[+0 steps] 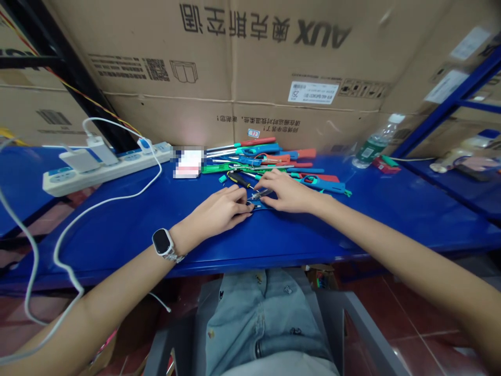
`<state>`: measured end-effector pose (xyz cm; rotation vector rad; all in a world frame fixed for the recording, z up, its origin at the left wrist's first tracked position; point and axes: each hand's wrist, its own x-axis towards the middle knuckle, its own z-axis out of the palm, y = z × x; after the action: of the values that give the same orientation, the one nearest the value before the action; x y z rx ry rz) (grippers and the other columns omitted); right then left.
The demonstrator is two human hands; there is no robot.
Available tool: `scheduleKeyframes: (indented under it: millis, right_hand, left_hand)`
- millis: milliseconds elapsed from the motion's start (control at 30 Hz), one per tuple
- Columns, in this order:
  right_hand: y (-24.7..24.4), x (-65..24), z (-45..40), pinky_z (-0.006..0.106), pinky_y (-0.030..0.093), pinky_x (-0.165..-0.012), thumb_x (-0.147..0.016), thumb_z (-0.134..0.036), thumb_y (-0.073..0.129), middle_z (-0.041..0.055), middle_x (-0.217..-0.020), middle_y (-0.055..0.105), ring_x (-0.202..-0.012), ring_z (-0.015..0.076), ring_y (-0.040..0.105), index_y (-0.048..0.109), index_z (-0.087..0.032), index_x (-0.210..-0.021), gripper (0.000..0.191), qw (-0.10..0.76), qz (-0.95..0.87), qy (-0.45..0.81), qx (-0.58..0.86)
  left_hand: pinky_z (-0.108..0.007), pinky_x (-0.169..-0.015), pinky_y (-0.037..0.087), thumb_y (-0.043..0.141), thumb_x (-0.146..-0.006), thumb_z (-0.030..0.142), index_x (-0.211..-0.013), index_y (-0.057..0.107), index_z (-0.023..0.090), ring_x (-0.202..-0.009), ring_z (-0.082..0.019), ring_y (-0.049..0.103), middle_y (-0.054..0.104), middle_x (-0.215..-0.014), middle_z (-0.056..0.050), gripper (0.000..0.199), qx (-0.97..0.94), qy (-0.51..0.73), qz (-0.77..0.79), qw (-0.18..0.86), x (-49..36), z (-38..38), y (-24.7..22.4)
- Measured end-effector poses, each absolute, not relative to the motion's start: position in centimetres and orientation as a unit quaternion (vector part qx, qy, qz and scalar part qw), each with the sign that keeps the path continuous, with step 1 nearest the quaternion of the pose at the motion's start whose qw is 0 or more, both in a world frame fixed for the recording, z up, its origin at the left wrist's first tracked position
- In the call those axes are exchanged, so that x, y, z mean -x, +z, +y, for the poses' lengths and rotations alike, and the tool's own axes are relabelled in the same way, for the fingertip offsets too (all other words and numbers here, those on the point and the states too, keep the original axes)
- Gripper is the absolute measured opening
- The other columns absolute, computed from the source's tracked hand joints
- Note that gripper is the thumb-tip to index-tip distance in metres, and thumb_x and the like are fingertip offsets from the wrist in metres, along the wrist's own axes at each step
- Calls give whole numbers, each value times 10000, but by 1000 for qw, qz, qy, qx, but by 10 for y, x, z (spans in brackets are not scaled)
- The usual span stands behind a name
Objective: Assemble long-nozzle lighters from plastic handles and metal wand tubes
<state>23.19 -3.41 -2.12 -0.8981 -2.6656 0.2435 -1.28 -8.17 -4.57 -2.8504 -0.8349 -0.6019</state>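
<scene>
My left hand (223,210) is closed, its fingertips pinched at the near end of a blue lighter shell (263,205) lying on the table. My right hand (287,191) comes in from the other side, with thumb and fingers closed around a small greyish, see-through part (261,194) just above the shell. The fingers partly hide both pieces. Just beyond my fingertips lies a screwdriver (239,179) with a black and yellow handle. Behind it spreads a pile of long-necked lighters (270,157) in red, blue, green and orange.
A white power strip (105,169) with plugs and a looping white cable (113,199) occupies the left side. A blurred-out white card (190,163) sits left of the pile. On the right stand a water bottle (371,146) and a red box (385,165). A large cardboard box (230,62) walls off the back.
</scene>
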Motion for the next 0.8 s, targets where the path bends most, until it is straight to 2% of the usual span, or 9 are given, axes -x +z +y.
scheduleKeyframes:
  millis: [133, 233, 333, 500, 667, 800]
  right_hand:
    - [-10, -228, -14, 471, 457, -926, -905, -210, 718, 82, -959, 718, -1013, 295, 622, 743, -219, -918, 30, 94, -950, 74, 290]
    - [-7, -227, -12, 437, 451, -875, -909, -227, 736, 67, -917, 733, -953, 276, 626, 725, -226, -879, 32, 74, -951, 64, 293]
    - [-6, -230, -18, 442, 441, -874, -925, -215, 709, 67, -915, 744, -938, 276, 624, 717, -222, -904, 24, 65, -957, 36, 282]
    - [-8, -236, -30, 471, 428, -927, -949, -177, 634, 79, -905, 748, -984, 294, 632, 739, -221, -912, 120, 81, -967, -28, 238]
    - [-13, -246, -34, 466, 493, -911, -1002, -248, 610, 95, -1026, 786, -987, 278, 688, 778, -224, -1077, 186, 119, -957, 73, 253]
    - [-24, -251, -41, 469, 525, -972, -1052, -258, 537, 94, -1079, 768, -1027, 253, 690, 758, -228, -1181, 258, 159, -944, 127, 261]
  left_hand:
    - [-357, -740, 525, 515, -1088, 319, -1031, 808, 186, -860, -213, 605, 646, -934, -83, 327, 936, -205, -280, 63, 12, -81, -48]
    - [-354, -734, 516, 507, -1095, 324, -1009, 811, 183, -867, -212, 604, 646, -933, -82, 347, 935, -204, -283, 69, 11, -82, -49]
    - [-358, -731, 509, 516, -1093, 321, -1006, 812, 180, -862, -213, 602, 650, -939, -83, 340, 933, -202, -290, 71, 11, -82, -49]
    - [-350, -732, 504, 534, -1083, 305, -981, 810, 181, -834, -202, 599, 653, -940, -80, 319, 932, -199, -295, 72, 11, -84, -47]
    - [-351, -737, 511, 529, -1084, 314, -998, 809, 184, -827, -199, 591, 652, -941, -81, 320, 933, -198, -294, 66, 11, -84, -46]
    - [-350, -746, 515, 539, -1079, 311, -1039, 809, 182, -843, -205, 593, 649, -953, -85, 303, 932, -200, -297, 54, 11, -84, -47]
